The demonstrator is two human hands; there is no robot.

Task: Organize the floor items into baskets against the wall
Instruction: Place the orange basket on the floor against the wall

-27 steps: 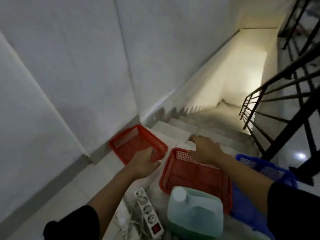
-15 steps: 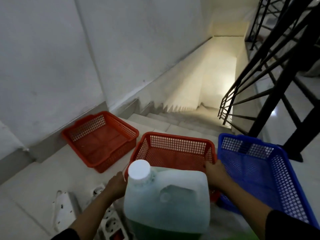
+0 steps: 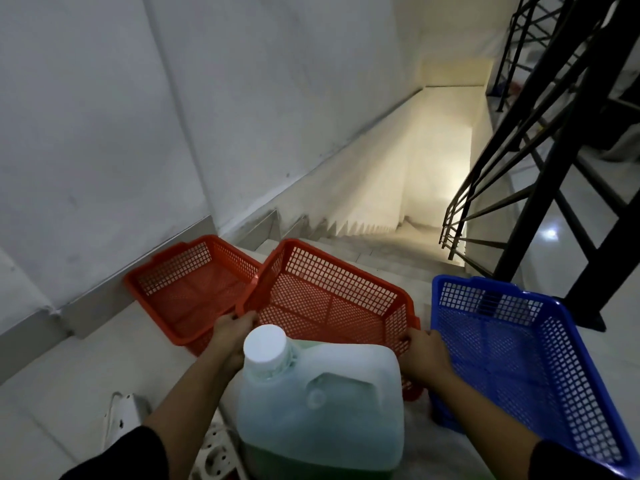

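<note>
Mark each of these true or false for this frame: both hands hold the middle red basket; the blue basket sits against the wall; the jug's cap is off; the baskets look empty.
1. Both hands hold the middle red basket. True: the left hand grips its left edge and the right hand its right edge.
2. The blue basket sits against the wall. False: it is on the right, near the black railing; the other red basket is by the wall.
3. The jug's cap is off. False: a white cap sits on the jug.
4. The baskets look empty. True.
</note>
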